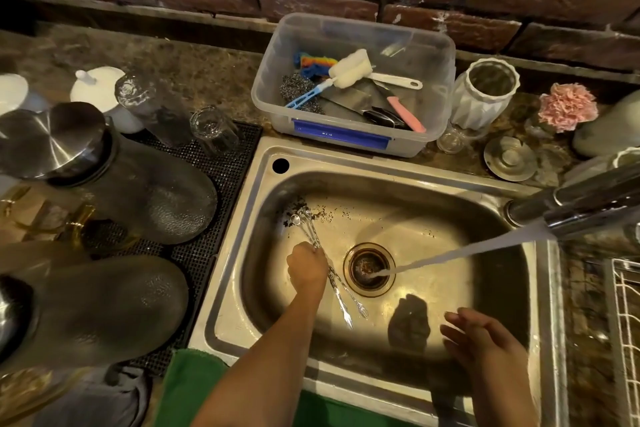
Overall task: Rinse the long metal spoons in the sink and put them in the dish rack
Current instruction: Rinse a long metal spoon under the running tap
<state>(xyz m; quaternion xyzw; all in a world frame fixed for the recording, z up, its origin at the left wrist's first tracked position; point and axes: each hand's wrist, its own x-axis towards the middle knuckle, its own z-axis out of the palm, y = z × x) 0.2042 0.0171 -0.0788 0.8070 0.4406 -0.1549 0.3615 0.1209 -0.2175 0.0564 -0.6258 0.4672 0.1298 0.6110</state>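
Head view. Far left on the surface (207, 80): steel lid (45, 142), two dark textured glass bowls (152, 198) upside down on a black mat (225, 184), white pot (98, 88) and two clear glasses (213, 130) behind them. Green cloth (187, 388) at the near edge, left of the sink (242, 253).

Left hand (306, 269) is inside the sink, left of the drain (369, 269), fingers curled tight round a bunch of spoons (311, 229). Bowls of the spoons point far-left toward the sink wall, ornate handle ends stick out near-right of the fist, over the sink floor. Dark specks on the sink floor near the spoon bowls.

Behind the sink: clear tub (353, 135) holding a sponge brush (349, 73), steel scourer (296, 88), pink-handled knife (405, 113), coloured cloth.

Water stream (467, 250) runs from the tap (581, 204) at right, slanting down-left into the drain. Spoons are left of the stream, not in it.

Right hand (481, 336) is over the near-right part of the sink, fingers loose and spread, holding nothing.

Right of the tub: white ribbed vase (485, 94), pink flower (568, 107), metal lid (509, 158). White wire rack (627, 322) at the right edge, only partly in frame.
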